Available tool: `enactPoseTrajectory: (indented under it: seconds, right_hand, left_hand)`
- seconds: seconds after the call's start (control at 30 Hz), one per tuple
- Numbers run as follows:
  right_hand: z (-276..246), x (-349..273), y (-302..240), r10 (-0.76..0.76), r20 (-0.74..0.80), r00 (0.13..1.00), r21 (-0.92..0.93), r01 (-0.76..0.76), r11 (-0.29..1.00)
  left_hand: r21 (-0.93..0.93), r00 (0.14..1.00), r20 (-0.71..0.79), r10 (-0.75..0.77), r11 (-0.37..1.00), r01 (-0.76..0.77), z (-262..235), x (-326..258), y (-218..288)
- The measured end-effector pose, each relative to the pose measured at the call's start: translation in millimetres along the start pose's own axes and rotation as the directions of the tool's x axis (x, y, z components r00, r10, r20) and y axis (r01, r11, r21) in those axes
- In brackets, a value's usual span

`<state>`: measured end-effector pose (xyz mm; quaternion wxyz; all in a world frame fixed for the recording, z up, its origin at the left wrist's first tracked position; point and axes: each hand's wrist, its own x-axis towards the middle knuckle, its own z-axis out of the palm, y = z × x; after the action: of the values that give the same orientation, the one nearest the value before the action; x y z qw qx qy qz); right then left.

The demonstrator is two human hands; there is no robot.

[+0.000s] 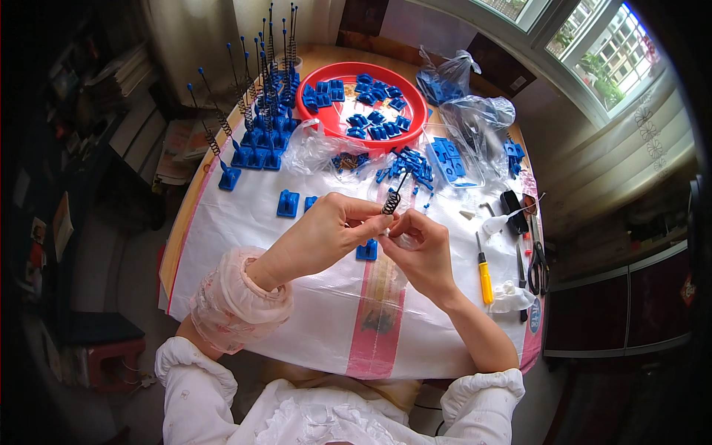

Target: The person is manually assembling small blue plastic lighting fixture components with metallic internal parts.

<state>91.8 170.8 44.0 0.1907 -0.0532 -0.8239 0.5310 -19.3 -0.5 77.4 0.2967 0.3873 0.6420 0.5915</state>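
Between the thumb and fingers of my left hand [322, 231] is a black coil spring [391, 202], its thin straight end pointing up and away. My right hand [424, 254] meets it at the spring's lower end, fingertips pinched together. Something small and whitish shows at those fingertips, too small to name. Just below the hands a blue plastic base [366, 251] lies on the white sheet [311, 319]. Another blue base [288, 203] sits left of them, with one more partly hidden behind my left hand. Beyond the spring is a pile of small blue parts [408, 167].
Blue bases with upright springs [259, 137] crowd the far left. A red round tray [423, 111] holds several blue pieces; a clear box [475, 182] stands beside it. At right lie a yellow-handled screwdriver [484, 278], scissors [539, 256], a white bottle [495, 225] and crumpled tissue [512, 298].
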Motion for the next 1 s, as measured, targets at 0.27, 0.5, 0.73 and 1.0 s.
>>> enactPoseTrajectory:
  seconds: [0.27, 0.5, 0.73, 1.0]
  right_hand:
    - [-8.6, -1.2, 0.7, 0.025, -0.006, 1.0, -0.048, -0.025, 0.999]
    - [-68.8, -6.3, -28.3, 0.176, 0.188, 0.966, -0.563, -0.041, 0.826]
    - [-104.8, -37.8, -3.5, 0.088, 0.098, 0.991, -0.773, 0.02, 0.634]
    - [-46.5, -4.8, -44.2, -0.203, 0.067, 0.977, -0.332, 0.213, 0.919]
  left_hand:
    - [-0.015, 1.0, 0.015, -0.024, 1.0, 0.024, 0.2, 1.3, 3.4]
    - [0.03, 0.999, -0.003, -0.035, 0.999, 0.035, -1.7, -0.1, -0.9]
    - [0.038, 0.998, 0.013, -0.057, 0.998, 0.056, -0.9, 1.4, 1.6]
    - [0.052, 1.0, 0.002, -0.024, 0.998, 0.024, 0.4, 3.0, -2.0]
